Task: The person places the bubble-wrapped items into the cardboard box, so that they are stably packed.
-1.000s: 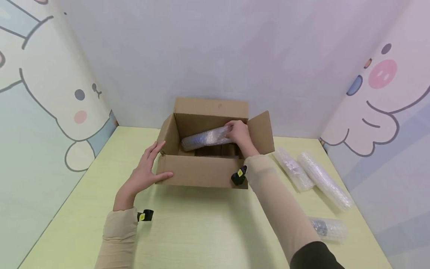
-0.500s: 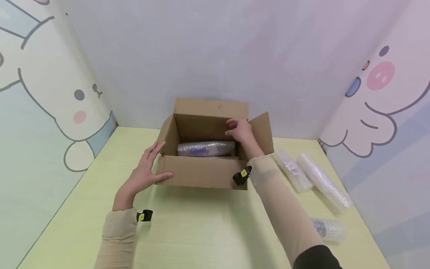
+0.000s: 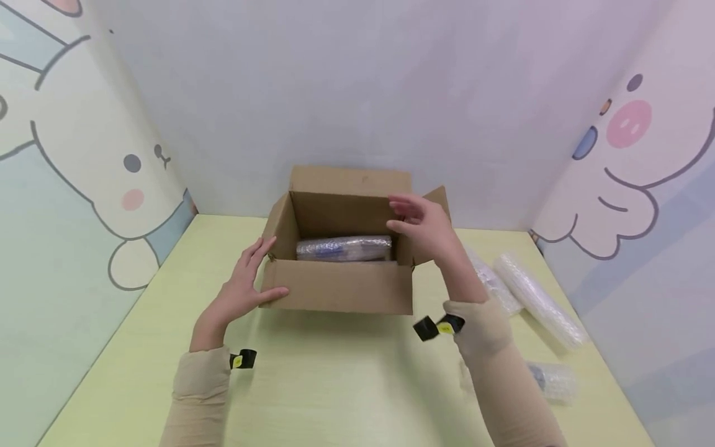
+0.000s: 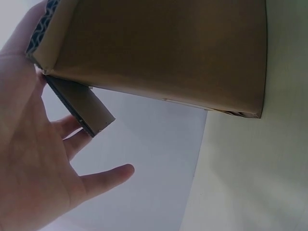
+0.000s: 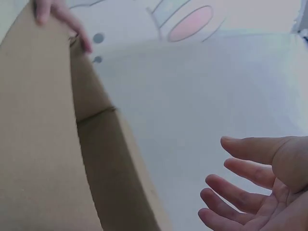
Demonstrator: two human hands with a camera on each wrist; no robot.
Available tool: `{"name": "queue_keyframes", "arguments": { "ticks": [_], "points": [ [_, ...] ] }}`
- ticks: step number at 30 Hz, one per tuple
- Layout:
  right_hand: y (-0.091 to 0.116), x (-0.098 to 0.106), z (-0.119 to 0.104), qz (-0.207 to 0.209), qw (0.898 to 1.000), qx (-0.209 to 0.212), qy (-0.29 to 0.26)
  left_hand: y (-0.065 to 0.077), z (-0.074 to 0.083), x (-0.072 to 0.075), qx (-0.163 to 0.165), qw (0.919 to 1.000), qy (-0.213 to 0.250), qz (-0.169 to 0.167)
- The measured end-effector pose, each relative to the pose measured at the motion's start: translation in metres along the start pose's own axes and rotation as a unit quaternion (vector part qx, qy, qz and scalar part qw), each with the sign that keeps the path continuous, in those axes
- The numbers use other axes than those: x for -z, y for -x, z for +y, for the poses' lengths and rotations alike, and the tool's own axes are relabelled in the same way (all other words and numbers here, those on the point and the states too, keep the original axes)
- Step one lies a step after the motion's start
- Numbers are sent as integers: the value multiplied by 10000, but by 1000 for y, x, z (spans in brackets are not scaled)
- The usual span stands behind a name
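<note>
An open cardboard box [image 3: 341, 287] stands at the back of the table, its flaps spread out. Inside lies a bubble-wrapped bundle [image 3: 343, 248] with blue showing through; the front wall hides its lower part. My left hand [image 3: 240, 285] rests at the box's front left corner, fingers along the left flap and thumb on the front flap. In the left wrist view, that hand [image 4: 48, 154] has its fingers spread by the flap. Over the box's right side hovers my right hand [image 3: 427, 226], holding nothing. The right wrist view shows its fingers [image 5: 236, 192] loosely extended beside the box.
Right of the box lie more bubble-wrapped bundles: a long one [image 3: 539, 301], another partly behind the right arm [image 3: 497, 288], and a short one [image 3: 553, 382] nearer the front. A wall [image 3: 352, 87] stands close behind the box.
My right hand has let go of the bubble-wrapped bundle, which now lies level in the box. The hand has lifted and moved right, toward me. My left hand has stayed put.
</note>
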State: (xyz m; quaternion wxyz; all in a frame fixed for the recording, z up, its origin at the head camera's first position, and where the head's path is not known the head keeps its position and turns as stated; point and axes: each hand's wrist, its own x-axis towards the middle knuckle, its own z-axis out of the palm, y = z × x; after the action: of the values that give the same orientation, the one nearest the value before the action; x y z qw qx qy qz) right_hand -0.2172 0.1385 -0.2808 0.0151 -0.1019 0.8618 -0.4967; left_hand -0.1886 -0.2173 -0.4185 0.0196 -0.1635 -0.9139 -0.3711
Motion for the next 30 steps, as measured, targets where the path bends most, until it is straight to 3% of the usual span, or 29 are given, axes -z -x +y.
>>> {"name": "queue_keyframes", "arguments": {
  "ticks": [5,12,18,24,27,30],
  "points": [
    [35,14,5,26,9992,232,-321,-1,0,0,24,10000,59,2],
    [84,31,27,314,9971,666,-181,-1,-2,-1,-47,9998,178,49],
    [117,45,64,446,9931,1086,-81,-2,-1,0,-35,9998,177,11],
    [140,54,106,179,9821,1874,-94,-2,-1,1,-12,9997,239,-18],
    [151,61,124,42,9794,2020,-42,-3,-1,1,-34,9996,296,-13],
    [164,69,141,23,9811,1907,338,-5,-1,0,-68,9995,314,4]
  ]
}}
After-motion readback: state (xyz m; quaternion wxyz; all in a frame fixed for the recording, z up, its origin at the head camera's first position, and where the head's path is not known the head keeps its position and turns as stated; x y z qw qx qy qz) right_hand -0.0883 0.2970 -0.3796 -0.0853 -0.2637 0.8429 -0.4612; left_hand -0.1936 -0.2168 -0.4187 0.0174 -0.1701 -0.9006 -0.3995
